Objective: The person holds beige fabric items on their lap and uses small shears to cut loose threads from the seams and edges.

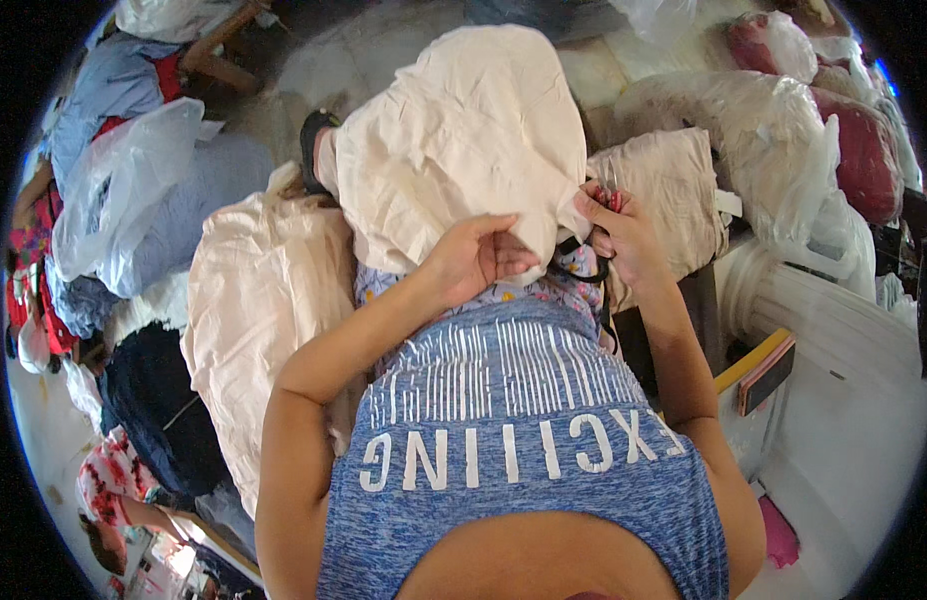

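- My left hand [473,258]: fingers curled together, pinching the lower hem of a cream cloth [463,140] that I hold up in front of my chest.
- My right hand [618,232]: fingers closed on the same hem, just right of the left fingers; I see a small red-and-dark thing between these fingers, too small for me to tell what it is.
- Cream cloth: rises from both sets of fingers, bunched and draped; its hem spans the gap between my two hands.
- Black cord or strap [581,268]: loops just below the right fingers, against a patterned fabric [543,290] that lies beneath both hands.
- Second cream piece [258,330]: left of and below the left fingers, draped over a pile beside my left forearm.
- Beige folded stack [668,190]: just right of the right fingers, lying flat.
- Dark navy garment [153,400]: further left of the left fingers, below the second cream piece.
- White machine body [833,370]: right of my right forearm, with a yellow-edged flat item [763,368] resting on it.
- Clear plastic bag [123,190]: well left of the left fingers, over pale blue fabric [198,215].
- Plastic-wrapped bundles [783,130], some red inside: far beyond the right fingers.
- Black sandal [311,145]: beyond the left fingers, at the cream cloth's left edge, on the floor.
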The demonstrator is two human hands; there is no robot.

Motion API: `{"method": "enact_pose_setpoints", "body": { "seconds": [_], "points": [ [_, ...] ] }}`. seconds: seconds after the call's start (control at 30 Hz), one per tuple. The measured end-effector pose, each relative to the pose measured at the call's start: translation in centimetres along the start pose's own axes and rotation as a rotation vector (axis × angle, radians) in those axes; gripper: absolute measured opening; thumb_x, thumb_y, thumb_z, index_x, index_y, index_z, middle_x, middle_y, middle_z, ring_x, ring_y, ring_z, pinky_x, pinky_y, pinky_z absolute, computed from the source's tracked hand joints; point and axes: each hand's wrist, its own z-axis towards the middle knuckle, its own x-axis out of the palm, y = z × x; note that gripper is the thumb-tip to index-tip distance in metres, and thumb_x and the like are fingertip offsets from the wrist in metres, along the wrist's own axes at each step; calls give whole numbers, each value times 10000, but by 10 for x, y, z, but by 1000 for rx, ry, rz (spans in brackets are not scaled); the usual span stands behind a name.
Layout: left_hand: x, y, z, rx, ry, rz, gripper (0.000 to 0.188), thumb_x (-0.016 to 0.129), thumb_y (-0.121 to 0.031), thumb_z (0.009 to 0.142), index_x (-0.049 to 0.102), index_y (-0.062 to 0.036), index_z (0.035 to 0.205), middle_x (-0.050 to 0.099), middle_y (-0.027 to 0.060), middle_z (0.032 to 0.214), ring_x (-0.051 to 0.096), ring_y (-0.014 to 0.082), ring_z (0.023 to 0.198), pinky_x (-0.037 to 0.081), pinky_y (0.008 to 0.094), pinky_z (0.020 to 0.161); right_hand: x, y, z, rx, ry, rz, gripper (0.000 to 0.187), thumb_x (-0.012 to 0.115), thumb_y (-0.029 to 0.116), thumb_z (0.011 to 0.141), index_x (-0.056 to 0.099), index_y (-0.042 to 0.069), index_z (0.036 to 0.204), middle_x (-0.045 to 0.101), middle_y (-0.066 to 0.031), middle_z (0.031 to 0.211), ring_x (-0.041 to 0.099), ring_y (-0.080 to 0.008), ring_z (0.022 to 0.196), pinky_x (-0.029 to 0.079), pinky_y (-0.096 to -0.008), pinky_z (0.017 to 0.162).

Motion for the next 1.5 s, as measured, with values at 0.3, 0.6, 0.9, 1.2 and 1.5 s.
{"method": "enact_pose_setpoints", "body": {
  "seconds": [0.3,0.6,0.9,1.2,1.5],
  "points": [
    [7,0,19,168,-87,303,240,649,-219,813,613,14,858,613,55,663,537,88,504,442,204,495,0,9,0,-39,-1,-51,121,619,161,830,567,52,833,462,60,577,306,-5,391,197,-179,349],
    [20,-3,6,292,-132,539,168,645,-127,802,625,22,728,560,23,543,469,52,413,340,197,384,-1,16,6,-192,-41,-331,143,620,162,827,574,28,843,474,53,635,438,-41,548,331,-192,483],
    [27,5,12,428,-260,624,253,620,-150,813,588,-1,612,523,12,493,451,47,420,321,205,386,16,8,-34,-337,41,-581,263,476,278,904,505,17,892,518,-68,716,464,-136,678,395,-253,641],
    [29,11,9,439,-301,680,191,610,-140,819,616,5,696,547,6,528,464,38,447,338,191,406,20,2,-33,-299,-69,-985,266,431,304,899,518,58,846,538,-171,602,552,-346,582,401,-414,522],
    [36,9,6,491,-291,747,123,595,-85,822,638,29,806,610,30,623,529,46,509,406,188,449,25,6,-33,-298,-107,-1041,257,426,292,899,522,63,833,529,-170,571,547,-347,545,396,-430,501]
  ]
}}
